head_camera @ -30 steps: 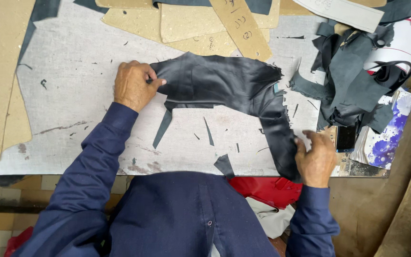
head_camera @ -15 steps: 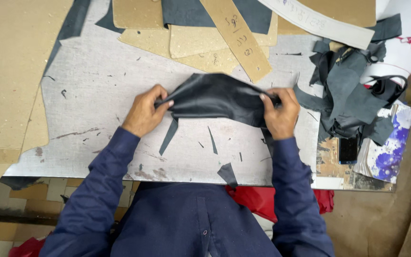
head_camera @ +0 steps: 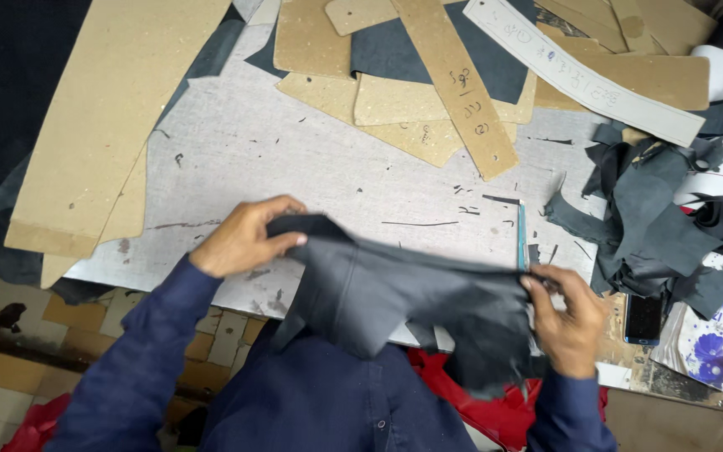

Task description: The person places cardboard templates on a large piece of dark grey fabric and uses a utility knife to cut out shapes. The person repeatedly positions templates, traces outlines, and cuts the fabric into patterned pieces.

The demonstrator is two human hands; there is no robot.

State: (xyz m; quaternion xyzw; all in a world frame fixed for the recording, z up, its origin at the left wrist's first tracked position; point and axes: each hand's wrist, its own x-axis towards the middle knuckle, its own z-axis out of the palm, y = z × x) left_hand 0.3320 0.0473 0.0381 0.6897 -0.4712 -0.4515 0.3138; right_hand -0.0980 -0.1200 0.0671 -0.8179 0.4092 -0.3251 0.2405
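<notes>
Since half a second ago, both hands have drawn the dark leather back from the middle of the table to its near edge, and the piece now hangs partly over the person's lap. Left hand pinches the leather's upper left corner, fingers curled closed on it. Right hand grips the right end, thumb on top and fingers wrapped under. Between the hands the leather is pulled into a slack band, with a loose flap drooping below the table edge against the blue shirt.

Across the far side of the table lie brown card patterns, some overlapping, with one long narrow strip crossing them at a slant. A large card sheet lies at the left. At the right sits a heap of dark leather scraps, and just beside it, near the right hand, a black phone. Red cloth shows under the table edge.
</notes>
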